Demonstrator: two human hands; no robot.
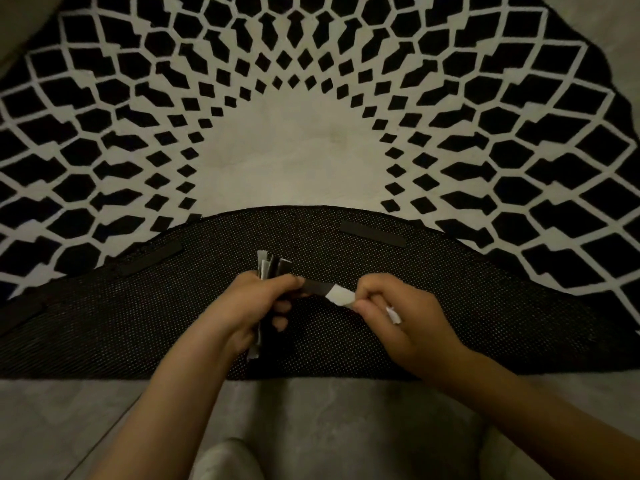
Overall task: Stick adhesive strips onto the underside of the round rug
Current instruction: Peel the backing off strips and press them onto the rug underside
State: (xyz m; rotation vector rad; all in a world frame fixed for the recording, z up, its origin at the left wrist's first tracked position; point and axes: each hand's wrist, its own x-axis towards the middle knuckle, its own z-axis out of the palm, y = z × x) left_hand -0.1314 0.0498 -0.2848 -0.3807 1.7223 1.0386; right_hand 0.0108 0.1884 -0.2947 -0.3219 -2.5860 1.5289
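From the head camera, the round rug (311,150) lay on the floor (346,410), its black-and-white lattice face up across most of the frame. Its near edge was folded back over the top, showing the dark, finely dotted underside (467,306) as a broad band just ahead of the person. Two black adhesive strips were already stuck on that underside: one strip on the left (151,258) and one strip on the right (373,233), both near the fold's far edge and well apart from each other.

Over the middle of the underside, the left hand (256,303) gripped a bundle of spare strips (272,266), its fingers curled round them, the ends of the bundle sticking out above and below the fist. Its thumb and forefinger also pinched one end of a single black strip (317,288) that ran across to the right hand (398,317). The right hand's fingers were clamped on the white backing paper (341,295), partly peeled from that strip. A small white scrap (393,315) showed at the right hand's knuckles.
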